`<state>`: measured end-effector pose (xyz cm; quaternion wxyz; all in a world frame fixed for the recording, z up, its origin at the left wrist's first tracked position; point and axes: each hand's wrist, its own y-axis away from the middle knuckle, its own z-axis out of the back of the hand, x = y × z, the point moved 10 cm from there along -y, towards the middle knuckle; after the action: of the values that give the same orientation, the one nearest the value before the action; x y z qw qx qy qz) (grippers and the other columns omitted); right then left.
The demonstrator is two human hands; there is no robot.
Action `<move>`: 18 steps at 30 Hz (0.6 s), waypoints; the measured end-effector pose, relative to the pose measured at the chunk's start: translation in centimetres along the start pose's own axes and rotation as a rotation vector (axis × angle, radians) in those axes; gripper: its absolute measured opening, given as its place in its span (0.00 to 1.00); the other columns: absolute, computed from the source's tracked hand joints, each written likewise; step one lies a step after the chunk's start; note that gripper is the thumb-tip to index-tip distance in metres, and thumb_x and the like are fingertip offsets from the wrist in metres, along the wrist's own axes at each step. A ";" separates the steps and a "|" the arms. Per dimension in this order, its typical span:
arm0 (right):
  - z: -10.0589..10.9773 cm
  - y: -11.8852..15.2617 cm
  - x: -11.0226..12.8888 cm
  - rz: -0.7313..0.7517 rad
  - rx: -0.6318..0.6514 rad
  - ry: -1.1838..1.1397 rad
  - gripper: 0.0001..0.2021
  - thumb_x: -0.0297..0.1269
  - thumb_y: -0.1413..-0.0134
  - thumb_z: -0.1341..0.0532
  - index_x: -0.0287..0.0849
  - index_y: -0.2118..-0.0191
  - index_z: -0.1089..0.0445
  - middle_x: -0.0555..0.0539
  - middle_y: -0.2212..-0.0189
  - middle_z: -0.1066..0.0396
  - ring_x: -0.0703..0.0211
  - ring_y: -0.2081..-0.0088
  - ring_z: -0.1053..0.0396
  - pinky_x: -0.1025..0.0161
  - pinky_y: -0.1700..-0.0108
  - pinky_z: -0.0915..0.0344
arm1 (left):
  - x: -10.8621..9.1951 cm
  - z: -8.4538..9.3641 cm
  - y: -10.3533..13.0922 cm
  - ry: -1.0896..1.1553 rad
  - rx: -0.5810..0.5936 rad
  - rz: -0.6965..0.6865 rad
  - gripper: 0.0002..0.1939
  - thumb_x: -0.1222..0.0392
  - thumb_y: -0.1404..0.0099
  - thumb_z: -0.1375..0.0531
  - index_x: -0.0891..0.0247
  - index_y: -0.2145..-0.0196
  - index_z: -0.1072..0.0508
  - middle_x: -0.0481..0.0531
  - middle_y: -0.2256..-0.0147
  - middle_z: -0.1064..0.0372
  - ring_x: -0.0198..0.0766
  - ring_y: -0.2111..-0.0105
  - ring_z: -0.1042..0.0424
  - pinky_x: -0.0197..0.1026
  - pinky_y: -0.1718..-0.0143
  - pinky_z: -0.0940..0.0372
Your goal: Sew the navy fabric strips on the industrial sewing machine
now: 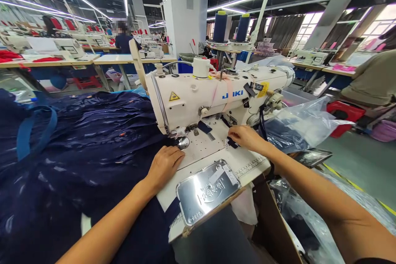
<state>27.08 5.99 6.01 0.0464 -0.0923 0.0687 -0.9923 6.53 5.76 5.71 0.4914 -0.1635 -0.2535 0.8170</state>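
Observation:
My left hand (165, 164) lies at the left edge of the white sewing machine bed, palm down on navy fabric (123, 173), its fingers close to the round metal plate (183, 143) under the needle area. The thumb is hidden. On the bed's right side my right hand (246, 138) has its fingertips pinched together over small dark fabric labels (232, 143); the fingers partly cover them. The sewing machine (198, 95) stands in front of both hands. A small dark fabric piece (204, 127) rests on the bed behind the plate.
A shiny metal tin lid (208, 192) sits at the bed's front edge. A navy garment pile fills the left. Clear plastic bags (303, 123) lie at right, near a red stool (345, 115). Two navy thread cones (220, 27) stand behind; a seated person (374, 76) is at far right.

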 end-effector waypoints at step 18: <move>-3.9 -0.9 11.4 0.241 -0.017 -0.575 0.08 0.25 0.53 0.39 0.41 0.79 0.35 0.54 0.78 0.39 0.68 0.74 0.40 0.70 0.69 0.42 | 0.0 1.7 -0.5 0.200 -0.063 0.093 0.14 0.57 0.37 0.50 0.62 0.71 0.26 0.50 0.73 0.28 0.34 0.72 0.30 0.36 0.69 0.37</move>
<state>15.14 6.17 4.34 0.1805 -0.3606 0.0716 -0.9123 6.01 5.55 7.40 0.4704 -0.2710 -0.2208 0.8103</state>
